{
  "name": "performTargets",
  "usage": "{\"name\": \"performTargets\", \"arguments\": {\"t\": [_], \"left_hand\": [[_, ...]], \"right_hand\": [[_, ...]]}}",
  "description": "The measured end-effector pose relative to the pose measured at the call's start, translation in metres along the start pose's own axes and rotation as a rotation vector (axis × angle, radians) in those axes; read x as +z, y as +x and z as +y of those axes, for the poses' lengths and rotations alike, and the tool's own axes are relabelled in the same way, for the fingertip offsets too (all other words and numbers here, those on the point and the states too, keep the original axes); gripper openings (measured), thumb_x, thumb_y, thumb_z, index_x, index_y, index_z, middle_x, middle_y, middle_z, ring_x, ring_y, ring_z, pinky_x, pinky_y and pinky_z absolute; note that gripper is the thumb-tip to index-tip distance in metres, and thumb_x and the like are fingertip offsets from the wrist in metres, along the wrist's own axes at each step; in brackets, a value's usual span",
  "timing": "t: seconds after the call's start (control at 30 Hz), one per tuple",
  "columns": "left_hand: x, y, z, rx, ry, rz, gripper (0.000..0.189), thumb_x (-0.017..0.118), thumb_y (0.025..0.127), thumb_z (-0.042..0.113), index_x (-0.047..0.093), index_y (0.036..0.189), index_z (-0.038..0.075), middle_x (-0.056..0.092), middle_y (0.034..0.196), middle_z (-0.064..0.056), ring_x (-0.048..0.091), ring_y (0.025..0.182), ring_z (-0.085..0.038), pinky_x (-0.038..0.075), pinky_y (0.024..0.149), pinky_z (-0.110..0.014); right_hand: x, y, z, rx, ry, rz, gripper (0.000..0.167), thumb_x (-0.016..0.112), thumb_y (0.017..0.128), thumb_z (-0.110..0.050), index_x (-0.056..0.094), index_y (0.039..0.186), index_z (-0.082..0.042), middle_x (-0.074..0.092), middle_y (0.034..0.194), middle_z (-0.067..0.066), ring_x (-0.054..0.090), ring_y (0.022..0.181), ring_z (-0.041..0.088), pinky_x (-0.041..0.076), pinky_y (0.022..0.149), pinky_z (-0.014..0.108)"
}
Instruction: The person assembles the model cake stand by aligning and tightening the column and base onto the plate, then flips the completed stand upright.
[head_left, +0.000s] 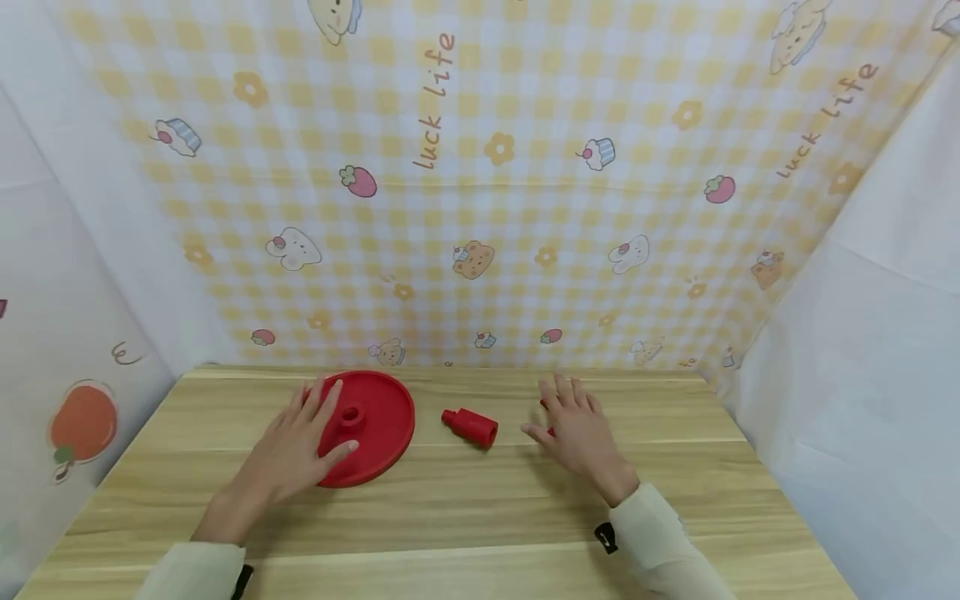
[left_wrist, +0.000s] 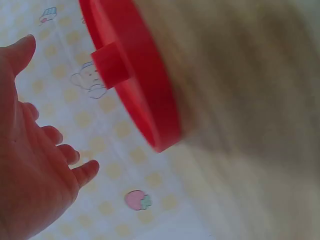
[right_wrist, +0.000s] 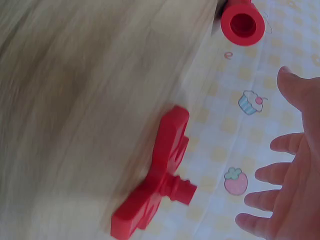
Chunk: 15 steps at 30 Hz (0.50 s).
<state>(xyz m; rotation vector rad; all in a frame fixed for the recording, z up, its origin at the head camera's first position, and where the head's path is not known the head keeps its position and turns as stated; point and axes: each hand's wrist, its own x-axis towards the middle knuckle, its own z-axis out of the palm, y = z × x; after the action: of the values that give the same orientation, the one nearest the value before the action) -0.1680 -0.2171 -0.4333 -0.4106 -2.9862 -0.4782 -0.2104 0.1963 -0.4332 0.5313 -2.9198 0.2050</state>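
In head view, winged piece [right_wrist: 159, 176] mostly hidden, seemingly below right grip [head_left: 579, 433]

Yellow-checked cartoon backdrop [head_left: 525, 208], white side cloths [head_left: 870, 350], pale wood-grain tabletop [head_left: 450, 508]

Yellow-checked backdrop cloth [head_left: 525, 208] filling upper centre, "luck life" lettering [head_left: 429, 142] upper centre and upper right, white left-hand cloth [head_left: 82, 250], orange-red fruit print [head_left: 84, 421] lower left, white right-hand cloth [head_left: 877, 333], wood-grain bench [head_left: 450, 517] below.
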Motion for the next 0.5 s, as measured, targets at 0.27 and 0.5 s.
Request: {"name": "performTargets", "arguments": {"t": [0.27,0.5], "left_hand": [[0.006,-0.010,-0.019,-0.092,-0.182,-0.104,0.097,0.062,0.091,0.057,0.017,0.158,0.003,0.010,0.159,-0.035,0.012,0.140,-0.062,0.037,0.093,-0.078],[0.004,-0.010,-0.033,-0.137,-0.470,-0.179,0.103,0.070,0.091,0.040,0.002,0.158,0.001,-0.001,0.158,-0.038,-0.001,0.138,-0.066,0.043,0.089,-0.075]], "right_hand": [[0.011,0.007,-0.017,-0.009,0.084,-0.002,0.077,0.060,0.094,-0.053,0.040,0.151,-0.006,0.034,0.157,0.022,0.025,0.146,0.046,0.028,0.115,0.062],[0.020,0.012,-0.026,-0.022,0.188,-0.002,0.073,0.061,0.095,-0.049,0.042,0.148,-0.003,0.036,0.155,0.023,0.028,0.145,0.046,0.028,0.115,0.061]]}}
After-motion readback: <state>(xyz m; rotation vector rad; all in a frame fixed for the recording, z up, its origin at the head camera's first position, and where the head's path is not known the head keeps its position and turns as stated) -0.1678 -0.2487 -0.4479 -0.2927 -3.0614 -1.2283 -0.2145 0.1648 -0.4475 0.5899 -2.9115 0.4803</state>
